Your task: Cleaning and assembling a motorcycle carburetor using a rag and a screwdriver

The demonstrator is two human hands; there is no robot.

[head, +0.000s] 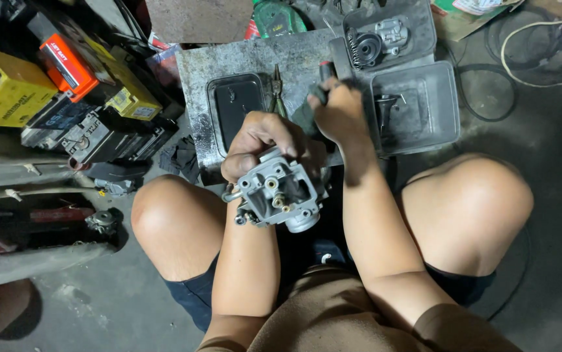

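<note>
Mid-disassembly, by the look of it. Left hand clenched round grey cast-metal carburettor body, held over lap between knees, float-chamber side up, brass jets exposed. Right hand wrapped round dark-handled tool with red end, tip hidden behind fingers, apparently at carburettor's far side. Grey plastic tray just beside, on scuffed metal sheet. Next move likely needed steady grip and square seating of tip.

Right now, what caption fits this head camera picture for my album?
Left hand holds a grey carburetor over the knees; right hand grips a red-tipped tool above grey trays.
</note>
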